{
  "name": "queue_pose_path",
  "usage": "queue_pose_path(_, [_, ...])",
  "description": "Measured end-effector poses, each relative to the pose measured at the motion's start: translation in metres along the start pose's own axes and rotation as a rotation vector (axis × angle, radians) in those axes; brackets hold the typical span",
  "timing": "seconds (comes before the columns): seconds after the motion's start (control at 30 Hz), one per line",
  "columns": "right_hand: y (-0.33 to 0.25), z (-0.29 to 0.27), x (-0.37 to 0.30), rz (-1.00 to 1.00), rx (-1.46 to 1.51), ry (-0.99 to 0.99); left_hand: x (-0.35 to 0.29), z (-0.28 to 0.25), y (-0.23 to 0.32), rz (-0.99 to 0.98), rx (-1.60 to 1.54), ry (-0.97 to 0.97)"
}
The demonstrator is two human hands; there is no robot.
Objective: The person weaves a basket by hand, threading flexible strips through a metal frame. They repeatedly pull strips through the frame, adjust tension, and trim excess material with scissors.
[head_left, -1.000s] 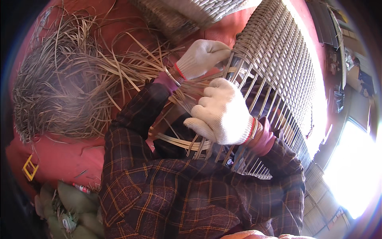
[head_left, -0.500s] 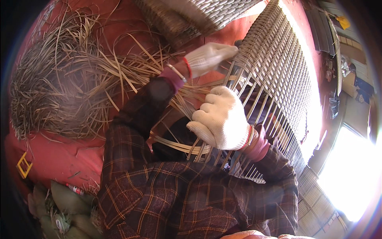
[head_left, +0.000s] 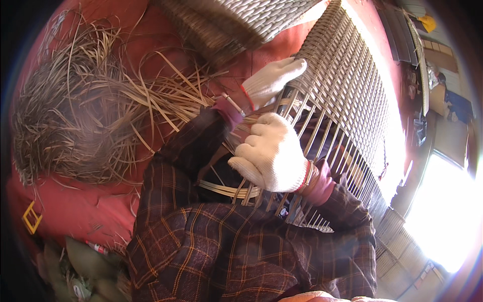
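Note:
A half-woven basket piece (head_left: 347, 55) of brownish strands leans before me; its near part is bare parallel stakes (head_left: 347, 146). My left hand (head_left: 271, 83), in a white knitted glove, is closed at its left edge, thumb side over the weave and the other fingers largely hidden. Below it, my right hand (head_left: 271, 153), gloved alike, makes a fist against the stakes, knuckles up. What lies inside that fist is hidden. Pale strips (head_left: 229, 190) run in a bundle across the lower stakes, beneath the right hand.
A big tangled heap of weaving strips (head_left: 75, 110) lies on red cloth (head_left: 80, 206) at left. Another woven piece (head_left: 241, 25) stands at the far side. A yellow plastic buckle (head_left: 32, 218) rests lower left, near a small red-and-white tube (head_left: 96, 247).
My left hand has moved right onto the basket's edge, over the weave. The right fist has shifted slightly left and keeps its shape. The view has moved a little.

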State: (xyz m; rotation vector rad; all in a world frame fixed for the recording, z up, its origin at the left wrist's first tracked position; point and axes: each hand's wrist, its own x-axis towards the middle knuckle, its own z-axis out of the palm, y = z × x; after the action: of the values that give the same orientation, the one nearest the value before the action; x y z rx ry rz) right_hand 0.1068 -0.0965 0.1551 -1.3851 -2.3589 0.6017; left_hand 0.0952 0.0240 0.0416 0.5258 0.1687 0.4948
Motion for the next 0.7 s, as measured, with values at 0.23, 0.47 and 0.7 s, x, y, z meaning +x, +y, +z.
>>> queue_pose_path(0.23, [-0.001, 0.006, 0.0, -0.004, -0.026, 0.108, 0.035, -0.007, 0.008, -0.027, 0.471, 0.063])
queue_pose_path(0.47, [-0.001, 0.003, -0.003, -0.026, -0.042, 0.058, 0.048, -0.029, 0.003, 0.514, 1.013, -0.041])
queue_pose_path(0.7, [-0.002, 0.004, -0.004, -0.005, -0.001, 0.069, -0.028, -0.037, 0.038, 0.331, 1.081, 0.014])
